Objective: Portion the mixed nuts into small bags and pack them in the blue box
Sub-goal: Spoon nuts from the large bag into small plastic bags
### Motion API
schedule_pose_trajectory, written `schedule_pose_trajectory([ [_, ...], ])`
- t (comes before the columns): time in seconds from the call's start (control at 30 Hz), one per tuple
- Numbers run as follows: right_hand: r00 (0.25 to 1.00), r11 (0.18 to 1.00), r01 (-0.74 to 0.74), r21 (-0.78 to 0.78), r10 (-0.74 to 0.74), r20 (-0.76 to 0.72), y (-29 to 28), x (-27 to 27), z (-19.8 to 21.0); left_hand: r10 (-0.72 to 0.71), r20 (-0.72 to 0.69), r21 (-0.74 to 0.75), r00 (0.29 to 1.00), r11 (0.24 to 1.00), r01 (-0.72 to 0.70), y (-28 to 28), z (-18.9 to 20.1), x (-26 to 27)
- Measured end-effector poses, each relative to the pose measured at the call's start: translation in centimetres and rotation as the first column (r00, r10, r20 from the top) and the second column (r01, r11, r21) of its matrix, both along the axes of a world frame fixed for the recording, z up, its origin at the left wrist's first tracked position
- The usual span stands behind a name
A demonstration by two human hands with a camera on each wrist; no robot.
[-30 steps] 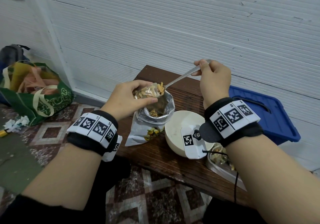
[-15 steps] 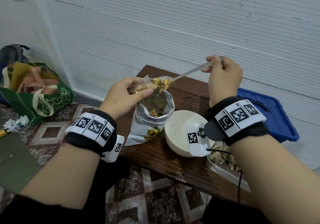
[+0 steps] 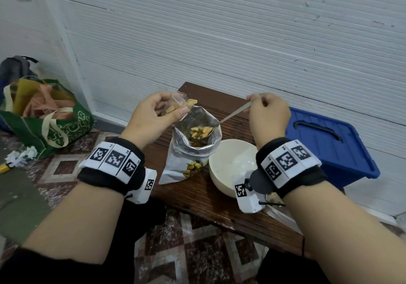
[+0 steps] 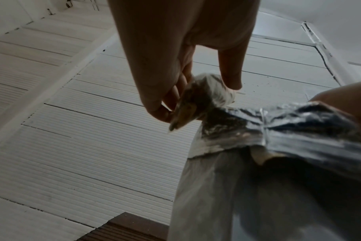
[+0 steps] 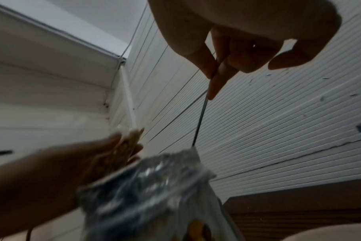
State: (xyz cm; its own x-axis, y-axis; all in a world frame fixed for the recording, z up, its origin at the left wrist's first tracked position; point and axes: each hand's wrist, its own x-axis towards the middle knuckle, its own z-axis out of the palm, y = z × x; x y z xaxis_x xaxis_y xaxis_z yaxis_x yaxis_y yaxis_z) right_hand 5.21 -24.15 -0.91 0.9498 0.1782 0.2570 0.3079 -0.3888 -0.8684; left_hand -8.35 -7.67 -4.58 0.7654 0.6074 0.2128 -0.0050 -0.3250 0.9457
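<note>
Nuts (image 3: 201, 131) sit on the spoon (image 3: 232, 114) your right hand (image 3: 269, 116) pinches inside the foil pouch (image 3: 193, 143), frame centre; your left hand (image 3: 151, 117) pinches the small bag (image 3: 179, 105) open above, catching spills. Blue box (image 3: 329, 143) waits right.

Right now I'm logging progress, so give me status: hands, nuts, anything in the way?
Left hand pinches small clear bag, part filled. Right hand holds spoon, loaded, inside foil nut pouch. Blue box lidded. Nothing blocking.
</note>
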Motion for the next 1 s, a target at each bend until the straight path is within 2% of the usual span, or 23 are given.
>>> schedule_pose_trajectory([
  [0.1,0.993,0.991,-0.084,-0.108,0.092,0.070,0.7,-1.5,-1.4,-0.003,0.035,-0.010,0.999,1.000,0.003,-0.5,0.5,-0.2],
  [0.2,0.978,0.963,-0.172,-0.209,0.192,0.080,1.1,-2.7,-2.5,0.000,0.076,-0.003,0.997,1.000,0.000,-1.0,1.0,-0.3],
  [0.27,0.973,0.957,-0.188,-0.222,0.212,0.090,1.3,-2.8,-3.2,-0.001,0.110,-0.006,0.994,1.000,0.002,-1.3,1.4,-0.2],
  [0.53,0.968,0.961,-0.250,-0.117,0.251,-0.005,0.6,-2.0,-2.9,-0.020,0.199,-0.057,0.980,0.998,0.032,-3.2,3.0,0.4],
  [0.77,0.970,0.969,-0.245,-0.039,0.244,-0.016,-0.7,-1.5,-2.3,-0.066,0.246,-0.129,0.967,0.987,0.100,-6.0,3.2,1.7],
  [1.0,0.975,0.950,-0.204,0.238,0.219,-0.041,-3.8,-0.3,0.0,-0.154,0.267,-0.107,0.951,0.976,0.188,-9.8,2.5,3.5],
])
